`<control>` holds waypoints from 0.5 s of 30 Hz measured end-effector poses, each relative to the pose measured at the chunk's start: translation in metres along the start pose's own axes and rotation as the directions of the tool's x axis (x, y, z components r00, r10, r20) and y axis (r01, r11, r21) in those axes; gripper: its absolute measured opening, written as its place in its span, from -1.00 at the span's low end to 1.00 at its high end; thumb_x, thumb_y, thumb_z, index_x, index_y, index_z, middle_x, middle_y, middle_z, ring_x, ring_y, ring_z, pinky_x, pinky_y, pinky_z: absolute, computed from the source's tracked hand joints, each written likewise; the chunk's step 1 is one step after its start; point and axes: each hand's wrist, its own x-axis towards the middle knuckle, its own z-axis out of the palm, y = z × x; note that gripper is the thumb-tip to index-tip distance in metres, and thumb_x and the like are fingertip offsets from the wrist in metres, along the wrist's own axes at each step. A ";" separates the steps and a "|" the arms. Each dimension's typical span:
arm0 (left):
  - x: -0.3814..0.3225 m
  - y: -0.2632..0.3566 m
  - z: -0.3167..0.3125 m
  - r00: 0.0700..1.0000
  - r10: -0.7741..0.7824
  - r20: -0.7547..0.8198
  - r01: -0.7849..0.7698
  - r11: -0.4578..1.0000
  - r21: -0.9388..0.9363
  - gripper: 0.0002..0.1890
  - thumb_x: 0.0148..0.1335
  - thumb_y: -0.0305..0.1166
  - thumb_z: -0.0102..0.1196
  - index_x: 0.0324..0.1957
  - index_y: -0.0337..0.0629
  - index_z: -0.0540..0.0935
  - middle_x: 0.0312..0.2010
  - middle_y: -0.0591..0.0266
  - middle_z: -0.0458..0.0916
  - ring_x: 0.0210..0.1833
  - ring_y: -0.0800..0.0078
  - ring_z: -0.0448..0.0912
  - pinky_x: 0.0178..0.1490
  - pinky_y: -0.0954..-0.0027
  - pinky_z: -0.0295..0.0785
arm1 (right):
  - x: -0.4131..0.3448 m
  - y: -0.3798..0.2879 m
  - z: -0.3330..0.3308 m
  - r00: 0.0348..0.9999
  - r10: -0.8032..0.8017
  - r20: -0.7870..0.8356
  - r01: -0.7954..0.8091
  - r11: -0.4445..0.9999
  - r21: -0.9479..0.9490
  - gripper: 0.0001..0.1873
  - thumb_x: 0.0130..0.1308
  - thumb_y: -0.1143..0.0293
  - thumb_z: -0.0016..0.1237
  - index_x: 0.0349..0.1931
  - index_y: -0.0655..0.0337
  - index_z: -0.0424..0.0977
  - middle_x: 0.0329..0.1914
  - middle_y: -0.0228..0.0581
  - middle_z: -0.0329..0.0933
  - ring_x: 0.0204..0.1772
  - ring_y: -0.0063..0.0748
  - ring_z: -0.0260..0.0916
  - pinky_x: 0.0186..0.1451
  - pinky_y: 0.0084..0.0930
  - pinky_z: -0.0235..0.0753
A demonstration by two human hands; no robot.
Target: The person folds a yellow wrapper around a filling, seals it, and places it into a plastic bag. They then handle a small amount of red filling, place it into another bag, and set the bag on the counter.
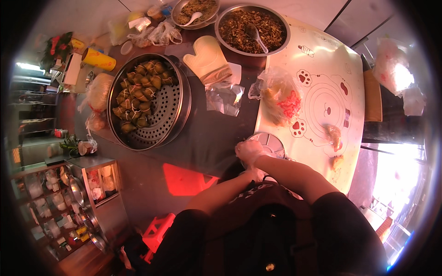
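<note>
My right hand [250, 150], in what looks like a thin clear plastic glove, is closed in a loose fist beside a round divided tray [274, 144]. My left hand [253, 173] is just below it, close to my body and near the right wrist; its fingers are mostly hidden. Whether either hand holds anything is not clear. Left of them, a large round metal steamer [162, 120] with a perforated base holds several tied leaf-wrapped dumplings [138, 91]. Above the hands lies a clear plastic bag [281, 96] with pale contents and red strings.
A cream oven mitt [209, 58] lies by the steamer. Behind it stand a bowl of brown filling [253, 29] and a smaller bowl [197, 12], each with a white spoon. A printed mat [316, 100] covers the right side. Red plastic stools [157, 231] stand lower left.
</note>
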 end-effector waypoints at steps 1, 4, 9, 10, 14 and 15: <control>-0.002 0.001 0.000 1.000 -0.004 0.004 0.004 1.000 0.009 -0.46 0.11 -0.20 0.40 0.14 -0.06 0.60 0.04 0.15 0.65 0.12 0.33 0.59 0.11 0.33 0.48 | 0.001 0.000 0.001 1.000 -0.006 -0.005 0.006 1.000 0.008 -0.67 0.36 0.22 -0.17 -0.33 0.11 0.70 -0.30 -0.16 0.73 -0.21 -0.14 0.72 -0.19 -0.20 0.69; -0.006 0.000 -0.002 1.000 -0.020 0.004 0.020 0.999 0.040 -0.48 0.13 -0.20 0.38 0.14 -0.06 0.60 0.02 0.13 0.66 0.11 0.32 0.60 0.10 0.30 0.49 | 0.001 0.003 0.003 1.000 -0.011 -0.016 0.011 1.000 0.029 -0.67 0.35 0.22 -0.16 -0.33 0.11 0.70 -0.29 -0.16 0.73 -0.21 -0.13 0.72 -0.20 -0.20 0.69; -0.006 -0.006 -0.002 0.999 -0.039 0.011 0.037 0.991 0.127 -0.51 0.16 -0.19 0.34 0.13 -0.06 0.59 -0.02 0.11 0.68 0.08 0.29 0.63 0.09 0.26 0.51 | -0.007 0.004 -0.003 0.996 -0.027 -0.083 0.031 0.999 0.044 -0.68 0.33 0.21 -0.14 -0.35 0.10 0.70 -0.31 -0.16 0.73 -0.24 -0.14 0.71 -0.22 -0.19 0.68; -0.006 -0.005 -0.005 0.999 -0.045 0.003 0.044 0.987 0.155 -0.52 0.16 -0.19 0.33 0.12 -0.06 0.59 -0.03 0.10 0.68 0.08 0.29 0.63 0.09 0.25 0.51 | -0.013 0.006 -0.009 0.993 -0.064 -0.096 0.064 0.998 -0.006 -0.68 0.31 0.17 -0.11 -0.33 0.14 0.68 -0.38 -0.16 0.71 -0.30 -0.08 0.69 -0.23 -0.18 0.67; -0.003 0.023 -0.006 0.998 -0.023 -0.052 0.036 0.965 0.259 -0.54 0.19 -0.19 0.30 0.11 -0.05 0.59 -0.06 0.08 0.69 0.05 0.27 0.65 0.08 0.22 0.53 | -0.075 0.027 -0.036 0.910 -0.160 -0.383 0.270 0.930 0.251 -0.74 0.26 0.20 -0.01 -0.37 0.21 0.60 -0.37 -0.08 0.67 -0.29 0.01 0.64 -0.18 -0.19 0.64; -0.003 0.035 -0.006 0.996 -0.034 -0.088 0.060 0.947 0.317 -0.55 0.19 -0.18 0.29 0.11 -0.05 0.59 -0.07 0.08 0.70 0.05 0.26 0.65 0.07 0.21 0.53 | -0.097 0.042 -0.043 0.866 -0.171 -0.471 0.339 0.891 0.301 -0.78 0.24 0.25 0.02 -0.37 0.23 0.58 -0.36 -0.06 0.66 -0.29 -0.01 0.64 -0.18 -0.20 0.64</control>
